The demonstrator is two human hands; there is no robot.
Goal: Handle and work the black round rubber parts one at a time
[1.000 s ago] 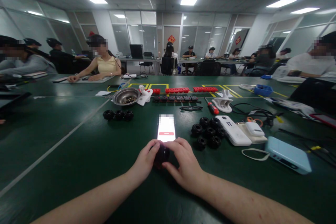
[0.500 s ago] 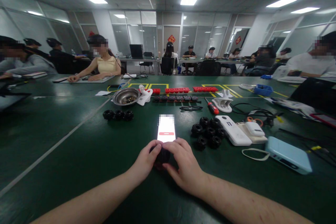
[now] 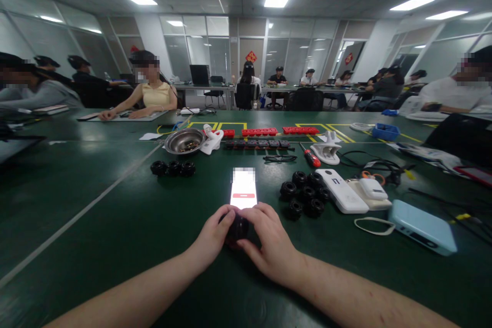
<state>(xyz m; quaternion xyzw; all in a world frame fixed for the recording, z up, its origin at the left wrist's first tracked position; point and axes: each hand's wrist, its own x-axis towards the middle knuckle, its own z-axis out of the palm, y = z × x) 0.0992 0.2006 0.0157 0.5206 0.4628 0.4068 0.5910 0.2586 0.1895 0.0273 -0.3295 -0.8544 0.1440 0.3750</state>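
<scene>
Left hand [image 3: 212, 231] and right hand [image 3: 273, 245] both grasp black part [image 3: 239, 228], fingers curled round it; best keep pressure even, part clear of phone [image 3: 243, 187].

A green table [image 3: 119, 236] bears a metal bowl [image 3: 173, 141], round black parts [image 3: 308, 194], a screwdriver [image 3: 311, 158] and a light-blue device [image 3: 423, 223].

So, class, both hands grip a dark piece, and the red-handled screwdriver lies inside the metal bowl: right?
No: the head view shows the screwdriver on the green table, right of the metal bowl. The left hand and right hand do grip a dark piece.
</scene>
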